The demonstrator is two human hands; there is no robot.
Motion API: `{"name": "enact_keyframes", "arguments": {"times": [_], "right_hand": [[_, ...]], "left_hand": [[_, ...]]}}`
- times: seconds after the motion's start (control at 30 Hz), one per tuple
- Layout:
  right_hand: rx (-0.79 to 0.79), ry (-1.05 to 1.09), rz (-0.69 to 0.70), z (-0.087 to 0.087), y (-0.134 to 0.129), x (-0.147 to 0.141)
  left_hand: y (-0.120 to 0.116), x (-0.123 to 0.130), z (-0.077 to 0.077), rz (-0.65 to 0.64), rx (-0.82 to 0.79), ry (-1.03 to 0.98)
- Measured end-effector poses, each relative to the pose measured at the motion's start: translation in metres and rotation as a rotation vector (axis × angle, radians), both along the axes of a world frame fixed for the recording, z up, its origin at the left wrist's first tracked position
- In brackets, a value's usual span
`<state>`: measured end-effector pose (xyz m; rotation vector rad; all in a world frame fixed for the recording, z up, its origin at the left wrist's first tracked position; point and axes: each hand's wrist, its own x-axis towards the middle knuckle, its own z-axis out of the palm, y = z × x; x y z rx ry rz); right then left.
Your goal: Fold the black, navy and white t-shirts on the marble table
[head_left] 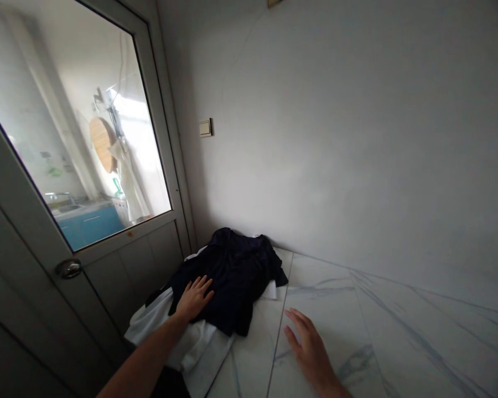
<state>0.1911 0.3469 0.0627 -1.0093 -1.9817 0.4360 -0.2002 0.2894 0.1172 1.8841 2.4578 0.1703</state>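
Though apart — two hands [193, 301] [309, 345], one shirt [238, 271]

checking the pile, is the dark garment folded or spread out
Spread out: the dark garment lies loosely over white cloth, edges uneven, a sleeve-like flap sticking out at right.

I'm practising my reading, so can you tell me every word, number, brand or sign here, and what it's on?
None can be read.
Dark navy cloth garment beneath the left hand: no lettering shows.
Crumpled white cloth: none shows.
Square beige wall switch: none shows.
Small pale-green patch seen through the clear glass pane: too blurred to tell whether it has writing.
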Motion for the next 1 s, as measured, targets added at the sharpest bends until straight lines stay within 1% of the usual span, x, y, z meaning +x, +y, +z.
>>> {"name": "enact_keyframes", "arguments": {"times": [0.07,0.27,0.37,0.6,0.87,0.93,1.0], "right_hand": [[-0.061,0.09,-0.009,0.002,0.001,0.002],[-0.34,0.357,-0.081,0.007,0.005,0.013],[-0.393,0.412,-0.09,0.012,0.007,0.015],[-0.392,0.321,-0.103,0.023,0.005,0.013],[-0.438,0.247,-0.111,0.018,0.005,0.014],[-0.445,0.23,-0.116,0.017,0.005,0.015],[-0.448,0.219,-0.124,0.017,0.005,0.014]], "left_hand": [[0.001,-0.002,-0.003,0.002,0.0,0.011],[0.002,-0.003,-0.007,-0.015,0.014,0.063],[0.001,-0.002,-0.005,-0.019,0.034,0.067],[0.001,-0.001,-0.001,-0.018,0.034,0.031],[0.001,-0.001,-0.002,-0.026,0.035,-0.008],[0.001,0.0,0.0,-0.02,0.059,-0.051],[0.0,0.0,0.001,0.001,0.124,-0.116]]}}
